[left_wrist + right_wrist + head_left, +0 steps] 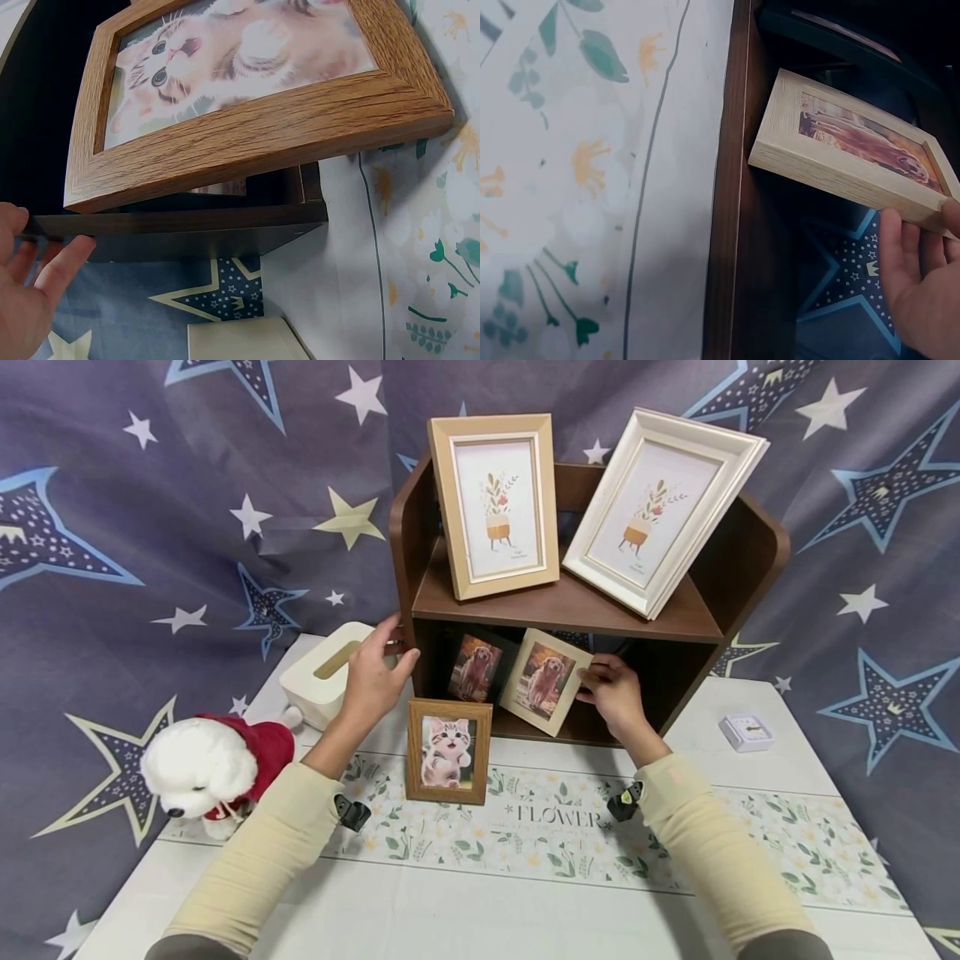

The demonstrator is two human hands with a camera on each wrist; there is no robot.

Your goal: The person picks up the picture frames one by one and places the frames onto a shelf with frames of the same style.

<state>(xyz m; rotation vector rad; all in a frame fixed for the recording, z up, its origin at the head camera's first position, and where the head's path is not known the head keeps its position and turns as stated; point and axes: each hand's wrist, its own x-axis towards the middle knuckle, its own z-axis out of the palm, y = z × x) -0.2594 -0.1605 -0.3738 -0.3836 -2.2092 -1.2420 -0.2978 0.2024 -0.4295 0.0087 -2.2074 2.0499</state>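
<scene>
My right hand [617, 693] pinches the right edge of a pale wood photo frame [512, 703] with a dog picture, tilted in the lower compartment of a dark brown shelf [472, 603]. In the right wrist view, the thumb and fingers [901, 244] hold the frame's edge. With my left hand [372, 675] I grip the front edge of the shelf's left side panel [202, 223]. A black photo frame [504, 652] with a dog picture leans inside, partly behind the pale one. Before the shelf stands a brown wood frame [448, 795] with a kitten picture.
On the upper shelf lean a tan frame [499, 587] and a white frame [606, 597]. A cream tissue box [315, 692] and a white plush dog [197, 766] in red are at left. A small white clock [746, 732] lies at right. A floral runner [540, 839] crosses the table.
</scene>
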